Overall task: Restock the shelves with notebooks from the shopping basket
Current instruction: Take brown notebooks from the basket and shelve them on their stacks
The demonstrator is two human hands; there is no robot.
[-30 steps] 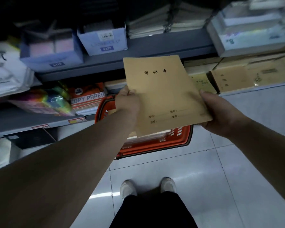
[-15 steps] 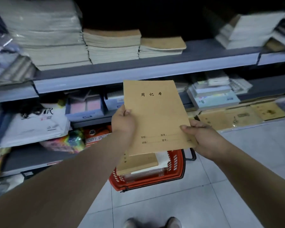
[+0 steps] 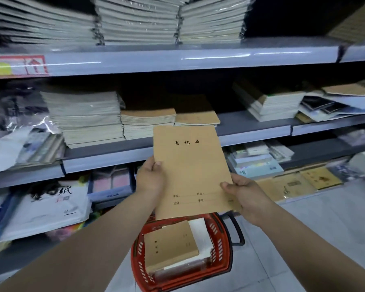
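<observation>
I hold a thin brown notebook (image 3: 191,169) upright in front of the shelves. My left hand (image 3: 150,179) grips its left edge with the thumb on the cover. My right hand (image 3: 246,196) grips its lower right corner. Below it on the floor stands the red shopping basket (image 3: 222,247) with a stack of brown notebooks (image 3: 170,246) inside. Just above the held notebook, on the middle shelf (image 3: 253,131), lie a low brown pile (image 3: 196,116) and a taller stack of notebooks (image 3: 148,123).
Tall wrapped stacks of notebooks (image 3: 139,20) fill the upper shelf. A high grey stack (image 3: 84,116) stands left of the brown ones. Bare shelf space (image 3: 234,121) lies right of the low pile. Paper packs (image 3: 49,205) and flat brown books (image 3: 293,186) sit lower down. Grey floor tiles lie at right.
My view has tilted upward, bringing the upper shelves in. Both hands have raised the notebook from over the basket toward the middle shelf's brown stacks.
</observation>
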